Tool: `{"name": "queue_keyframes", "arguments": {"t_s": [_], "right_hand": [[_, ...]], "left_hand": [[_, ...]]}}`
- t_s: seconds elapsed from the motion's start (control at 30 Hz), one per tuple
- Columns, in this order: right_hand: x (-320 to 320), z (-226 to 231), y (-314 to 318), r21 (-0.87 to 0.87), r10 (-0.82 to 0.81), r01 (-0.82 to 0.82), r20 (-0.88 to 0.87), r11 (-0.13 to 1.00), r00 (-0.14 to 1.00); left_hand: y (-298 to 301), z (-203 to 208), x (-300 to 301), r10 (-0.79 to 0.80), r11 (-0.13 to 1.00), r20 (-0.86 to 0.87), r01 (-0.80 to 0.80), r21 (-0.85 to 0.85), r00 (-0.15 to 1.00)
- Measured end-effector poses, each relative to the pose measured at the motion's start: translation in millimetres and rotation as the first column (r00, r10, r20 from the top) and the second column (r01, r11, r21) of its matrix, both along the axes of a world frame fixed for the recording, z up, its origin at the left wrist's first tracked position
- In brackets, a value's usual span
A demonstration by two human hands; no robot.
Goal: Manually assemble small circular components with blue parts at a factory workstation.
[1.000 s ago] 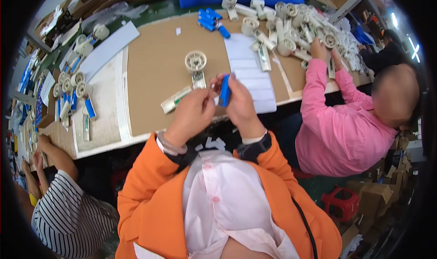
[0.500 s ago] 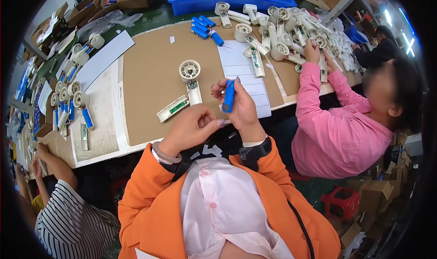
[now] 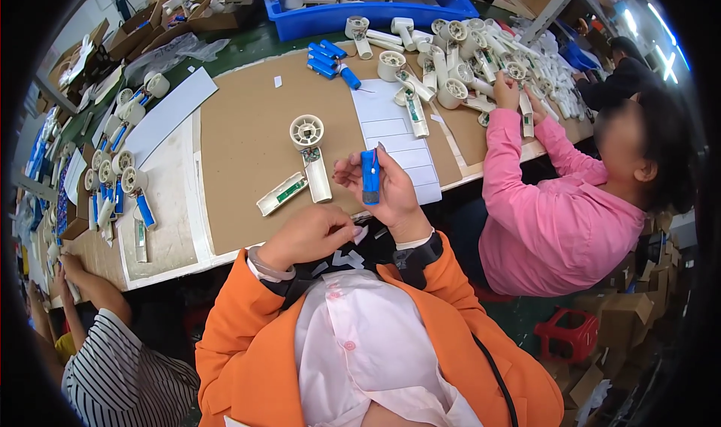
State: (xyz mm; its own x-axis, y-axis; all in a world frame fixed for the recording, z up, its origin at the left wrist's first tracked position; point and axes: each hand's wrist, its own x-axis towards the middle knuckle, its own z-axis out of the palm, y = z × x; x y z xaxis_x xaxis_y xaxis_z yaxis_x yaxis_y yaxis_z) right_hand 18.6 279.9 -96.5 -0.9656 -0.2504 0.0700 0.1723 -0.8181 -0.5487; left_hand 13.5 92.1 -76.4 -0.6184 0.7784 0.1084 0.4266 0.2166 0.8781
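One blue pack, elongated, grey lower end

Blue bin, top centre. Plastic bag upper left — white panel below it. 1 person in pink right, 1 in stripes lower left. Red stool lower right — cartons just beside it. Light tubes upper right.

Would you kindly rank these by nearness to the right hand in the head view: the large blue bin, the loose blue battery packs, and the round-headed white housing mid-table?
1. Round-headed white housing: just left of the right hand.
2. Loose blue battery packs: ahead, slightly left.
3. Large blue bin: farthest ahead.
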Motion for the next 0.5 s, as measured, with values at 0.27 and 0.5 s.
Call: {"name": "queue_keyframes", "arguments": {"t_s": [0.27,0.5], "right_hand": [[7,1,-8,0.125,-0.039,0.042,-0.022,0.991,0.999],[10,7,-26,0.288,0.034,0.003,-0.124,0.958,0.992]], "left_hand": [[12,10,-2,0.258,0.928,0.236,-0.308,0.211,0.937],[18,2,-5,0.339,0.883,0.290,-0.409,0.229,0.895]]}}
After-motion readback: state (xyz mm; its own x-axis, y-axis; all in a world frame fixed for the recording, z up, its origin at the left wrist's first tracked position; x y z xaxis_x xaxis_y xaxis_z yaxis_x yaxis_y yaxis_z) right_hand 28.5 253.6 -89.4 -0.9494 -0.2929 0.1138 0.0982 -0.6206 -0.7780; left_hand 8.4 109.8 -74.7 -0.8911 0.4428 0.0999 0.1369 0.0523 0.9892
